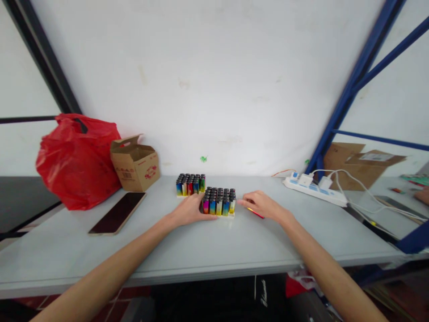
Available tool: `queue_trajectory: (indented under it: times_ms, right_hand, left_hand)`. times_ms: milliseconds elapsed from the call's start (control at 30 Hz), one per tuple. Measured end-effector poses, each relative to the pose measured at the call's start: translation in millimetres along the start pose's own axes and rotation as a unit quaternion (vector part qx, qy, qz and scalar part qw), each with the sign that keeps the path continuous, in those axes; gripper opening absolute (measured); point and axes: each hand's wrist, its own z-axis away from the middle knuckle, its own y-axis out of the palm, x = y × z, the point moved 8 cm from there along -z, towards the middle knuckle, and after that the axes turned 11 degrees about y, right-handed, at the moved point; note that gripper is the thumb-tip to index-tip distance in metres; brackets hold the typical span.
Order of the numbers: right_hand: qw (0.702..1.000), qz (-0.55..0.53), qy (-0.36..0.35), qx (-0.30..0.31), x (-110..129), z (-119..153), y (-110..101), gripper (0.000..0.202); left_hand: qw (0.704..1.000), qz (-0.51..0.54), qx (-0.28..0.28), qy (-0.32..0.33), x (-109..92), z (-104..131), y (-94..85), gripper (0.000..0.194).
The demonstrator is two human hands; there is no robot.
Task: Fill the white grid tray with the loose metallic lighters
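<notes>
Colourful lighters stand upright in rows in a white tray [231, 216] at the middle of the table. My left hand [191, 210] grips this front tray of lighters at its left side, thumb along the front edge. On the tray's right side is my right hand [260, 204], fingers bent, its fingertips near the lighters. A thin red and yellow pen-like object [256, 213] lies under or beside the right hand; whether the fingers hold it is unclear. Behind and to the left stands a second tray of lighters [190, 184].
A phone [117, 213], a red plastic bag [78, 163] and an open cardboard box [136, 164] are at the left. A power strip [315, 191] with chargers and cables lies at the right, near blue metal posts [348, 96] and cardboard [358, 167].
</notes>
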Motion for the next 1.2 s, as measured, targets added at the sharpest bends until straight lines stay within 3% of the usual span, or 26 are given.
queue_trajectory:
  times_ms: [100, 233, 300, 467, 567, 667, 733, 800, 967, 1033, 1200]
  right_hand:
    - [0.999, -0.011, 0.023, -0.037, -22, 7, -21, 0.04]
    - [0.995, -0.038, 0.067, 0.056, -49, 12, -11, 0.032]
    - [0.994, -0.046, 0.07, 0.063, -54, 12, -7, 0.03]
    - [0.993, -0.045, 0.112, -0.017, -56, 5, -16, 0.03]
    - [0.988, -0.056, 0.105, -0.098, -51, 1, -30, 0.033]
    - [0.968, -0.147, 0.112, -0.171, -54, -2, -40, 0.041]
    - [0.946, -0.236, 0.122, -0.186, -57, -5, -38, 0.048]
    - [0.923, -0.323, 0.129, -0.167, -58, -8, -29, 0.054]
    - [0.877, -0.459, 0.139, -0.044, -41, -14, 6, 0.052]
    - [0.883, -0.438, 0.157, -0.052, -40, -15, 12, 0.051]
    - [0.922, -0.286, 0.192, -0.18, -46, -14, 7, 0.057]
  left_hand:
    - [1.0, -0.015, 0.007, -0.008, 1, 0, 0.4, 0.081]
    - [1.0, -0.02, 0.009, -0.009, -1, 0, -0.4, 0.084]
    - [1.0, -0.02, 0.007, -0.009, -1, 0, -0.9, 0.084]
    - [1.0, -0.018, 0.007, -0.006, -2, 0, -1.4, 0.083]
    - [1.0, -0.004, 0.002, 0.002, -4, 0, -2.3, 0.081]
    - [1.0, 0.006, -0.001, 0.003, -4, 0, -2.9, 0.083]
    - [1.0, 0.003, -0.001, -0.002, -3, 0, -3.0, 0.084]
    - [1.0, 0.0, -0.001, -0.004, -3, 0, -2.7, 0.083]
    - [1.0, 0.003, -0.003, -0.001, -2, 0, -1.8, 0.083]
    - [1.0, 0.002, -0.006, -0.001, -1, 0, -2.2, 0.083]
    - [1.0, 0.001, 0.004, 0.006, -2, -1, -0.8, 0.079]
